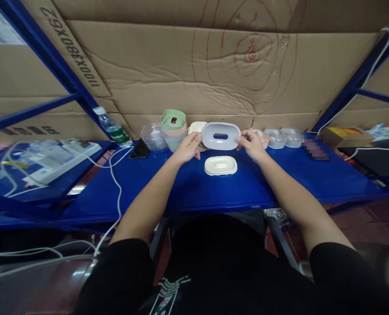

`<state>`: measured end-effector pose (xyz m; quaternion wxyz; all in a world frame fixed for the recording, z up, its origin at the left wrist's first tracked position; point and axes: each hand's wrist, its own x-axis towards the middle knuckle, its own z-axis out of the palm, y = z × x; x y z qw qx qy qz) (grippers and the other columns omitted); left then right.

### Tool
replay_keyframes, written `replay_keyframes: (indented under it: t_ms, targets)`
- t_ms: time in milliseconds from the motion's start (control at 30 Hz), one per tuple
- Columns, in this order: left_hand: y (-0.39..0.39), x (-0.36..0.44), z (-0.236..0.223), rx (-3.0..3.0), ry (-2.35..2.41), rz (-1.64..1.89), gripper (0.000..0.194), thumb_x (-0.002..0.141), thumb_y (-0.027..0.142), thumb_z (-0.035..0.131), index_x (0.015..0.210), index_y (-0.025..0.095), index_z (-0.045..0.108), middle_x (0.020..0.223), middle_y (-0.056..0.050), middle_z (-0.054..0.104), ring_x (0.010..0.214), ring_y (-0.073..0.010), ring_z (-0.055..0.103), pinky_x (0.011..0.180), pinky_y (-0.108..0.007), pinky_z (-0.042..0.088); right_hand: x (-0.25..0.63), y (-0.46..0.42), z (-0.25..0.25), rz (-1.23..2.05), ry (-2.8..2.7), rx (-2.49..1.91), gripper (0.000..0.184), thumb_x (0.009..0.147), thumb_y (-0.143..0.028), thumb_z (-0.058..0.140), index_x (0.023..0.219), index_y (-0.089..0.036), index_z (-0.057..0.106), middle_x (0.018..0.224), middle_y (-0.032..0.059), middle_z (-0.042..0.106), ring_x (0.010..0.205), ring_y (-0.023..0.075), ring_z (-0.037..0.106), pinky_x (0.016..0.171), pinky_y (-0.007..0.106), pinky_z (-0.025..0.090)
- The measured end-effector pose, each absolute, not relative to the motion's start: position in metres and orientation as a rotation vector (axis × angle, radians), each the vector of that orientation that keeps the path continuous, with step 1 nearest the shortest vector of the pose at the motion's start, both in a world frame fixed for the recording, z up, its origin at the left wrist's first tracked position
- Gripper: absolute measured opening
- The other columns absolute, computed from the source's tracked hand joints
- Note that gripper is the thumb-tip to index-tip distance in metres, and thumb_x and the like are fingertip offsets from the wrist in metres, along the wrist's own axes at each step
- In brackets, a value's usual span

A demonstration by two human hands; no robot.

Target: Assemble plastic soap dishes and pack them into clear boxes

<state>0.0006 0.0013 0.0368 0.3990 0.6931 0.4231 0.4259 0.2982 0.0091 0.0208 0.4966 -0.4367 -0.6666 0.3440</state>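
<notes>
The left hand [188, 148] and right hand [252, 145] pinch opposite ends of a pale slotted cover [221, 145], held above the table [188, 188]. If one pinch loosens, it may tip onto the cream piece [221, 166] nearby.

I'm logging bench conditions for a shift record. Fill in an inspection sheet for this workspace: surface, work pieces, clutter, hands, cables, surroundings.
Surface: blue table, visible part smooth.
Work pieces: pale slotted piece, held up; cream oval piece lies on the table, below it in view.
Clutter: bottle, dark phone and clear stack at left rear, beside a stack topped by a green slotted piece.
Hands: left hand and right hand grip opposite ends of the pale slotted piece.
Cables: white cable crosses the table's left part and hangs over its front edge.
Surroundings: cardboard behind, marked with red rings.
</notes>
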Motion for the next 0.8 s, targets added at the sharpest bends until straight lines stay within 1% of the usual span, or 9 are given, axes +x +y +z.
replay_keyframes:
  t_ms: [100,133,233,267,300,400,500,600,800]
  targets:
    - [0.000,-0.001,0.038,1.830,1.082,1.109,0.052,0.099,0.067,0.068,0.110,0.016,0.070,0.071,0.000,0.070,0.046,-0.0107,0.060,0.047,-0.023,0.045,0.299,0.009,0.023,0.962,-1.573,-1.068,0.058,0.080,-0.076,0.079,0.096,-0.026,0.054,0.074,-0.0016,0.065,0.063,0.0166,0.065,0.064,0.033,0.059]
    - [0.000,-0.002,0.038,1.839,1.098,1.118,0.051,0.098,0.063,0.072,0.114,0.015,0.072,0.070,0.000,0.069,0.046,-0.0107,0.059,0.048,-0.024,0.045,0.299,0.008,0.024,1.008,-1.568,-1.070,0.057,0.079,-0.073,0.082,0.097,-0.026,0.055,0.074,-0.0018,0.065,0.062,0.0161,0.065,0.063,0.033,0.059]
    - [0.000,-0.004,0.038,1.808,1.152,1.097,0.058,0.096,0.051,0.078,0.139,0.012,0.068,0.070,0.000,0.071,0.043,-0.0105,0.055,0.046,-0.024,0.043,0.299,0.005,0.026,1.122,-1.562,-1.079,0.052,0.080,-0.061,0.087,0.103,-0.024,0.060,0.072,-0.0011,0.068,0.060,0.0157,0.065,0.062,0.032,0.060]
    - [0.000,-0.005,0.039,1.806,1.156,1.064,0.060,0.097,0.048,0.078,0.143,0.012,0.066,0.071,-0.001,0.072,0.042,-0.0101,0.053,0.045,-0.024,0.043,0.299,0.004,0.026,1.150,-1.566,-1.083,0.048,0.082,-0.058,0.087,0.104,-0.023,0.062,0.072,-0.0006,0.068,0.060,0.0156,0.065,0.061,0.031,0.060]
    - [-0.001,-0.005,0.039,1.817,1.147,1.014,0.058,0.097,0.046,0.077,0.143,0.012,0.067,0.073,-0.002,0.073,0.042,-0.0097,0.053,0.045,-0.024,0.042,0.299,0.003,0.027,1.170,-1.572,-1.091,0.044,0.085,-0.054,0.086,0.104,-0.022,0.063,0.071,-0.0001,0.069,0.059,0.0155,0.065,0.061,0.031,0.061]
    - [-0.003,-0.007,0.041,1.868,1.060,0.808,0.047,0.097,0.045,0.076,0.131,0.014,0.075,0.079,-0.006,0.077,0.042,-0.0097,0.054,0.044,-0.024,0.044,0.303,0.003,0.027,1.221,-1.637,-1.144,0.033,0.093,-0.048,0.081,0.104,-0.021,0.067,0.069,0.0007,0.070,0.057,0.0154,0.065,0.058,0.030,0.061]
    - [-0.005,-0.009,0.040,1.881,0.985,0.628,0.047,0.094,0.048,0.079,0.129,0.017,0.076,0.082,-0.008,0.080,0.044,-0.0116,0.058,0.044,-0.025,0.046,0.309,0.003,0.027,1.291,-1.737,-1.212,0.027,0.098,-0.046,0.077,0.103,-0.021,0.066,0.067,0.0007,0.070,0.054,0.0153,0.063,0.053,0.029,0.057]
    - [-0.005,-0.010,0.038,1.873,0.965,0.527,0.048,0.093,0.048,0.080,0.129,0.017,0.075,0.083,-0.009,0.081,0.043,-0.0127,0.059,0.044,-0.025,0.047,0.313,0.003,0.026,1.361,-1.802,-1.261,0.025,0.099,-0.045,0.074,0.100,-0.022,0.064,0.068,0.0010,0.071,0.054,0.0155,0.063,0.051,0.028,0.054]
    - [-0.004,-0.008,0.034,1.791,0.961,0.480,0.041,0.086,0.049,0.086,0.110,0.018,0.075,0.083,-0.010,0.083,0.042,-0.0136,0.063,0.042,-0.024,0.045,0.317,0.003,0.027,1.420,-1.849,-1.288,0.028,0.097,-0.047,0.075,0.103,-0.022,0.063,0.071,0.0012,0.071,0.054,0.0153,0.061,0.053,0.028,0.050]
